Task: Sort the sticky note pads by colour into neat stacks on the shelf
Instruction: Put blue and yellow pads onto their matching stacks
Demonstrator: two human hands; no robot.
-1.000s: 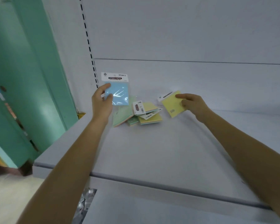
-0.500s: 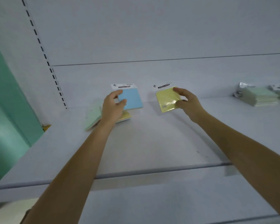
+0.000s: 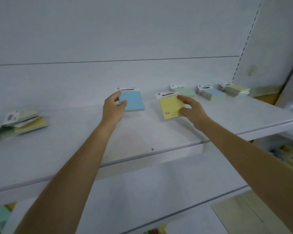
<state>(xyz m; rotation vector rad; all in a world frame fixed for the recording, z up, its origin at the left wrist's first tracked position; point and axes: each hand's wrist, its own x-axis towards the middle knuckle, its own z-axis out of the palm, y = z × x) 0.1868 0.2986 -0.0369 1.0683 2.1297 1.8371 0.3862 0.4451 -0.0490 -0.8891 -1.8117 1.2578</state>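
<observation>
1. The left hand (image 3: pixel 112 109) has its grip clamped on a blue sticky note pad (image 3: pixel 133 100): the thumb lies on the front of the pad at its left edge and the fingers are behind it. The pad is held tilted up above the shelf (image 3: pixel 142 132), with its white header card on top.
2. The right hand (image 3: pixel 192 109) has its grip closed on a yellow sticky note pad (image 3: pixel 170 106). The fingertips press on its top right corner and the thumb on its right edge. This pad is also in its packet, tilted, near the shelf surface; I cannot tell if its lower edge touches the shelf.
3. The two pads are side by side and apart, the blue one on the left.
4. Behind the right hand, along the back of the shelf, stand three stacks: a green stack (image 3: pixel 184 92), then a blue stack (image 3: pixel 211 94), then a yellow stack (image 3: pixel 236 89) furthest right.
5. Far left on the shelf lies a loose pile of mixed pads (image 3: pixel 22 123), green and yellow, blurred.
6. Both forearms are bare and reach over the shelf's front edge.
</observation>
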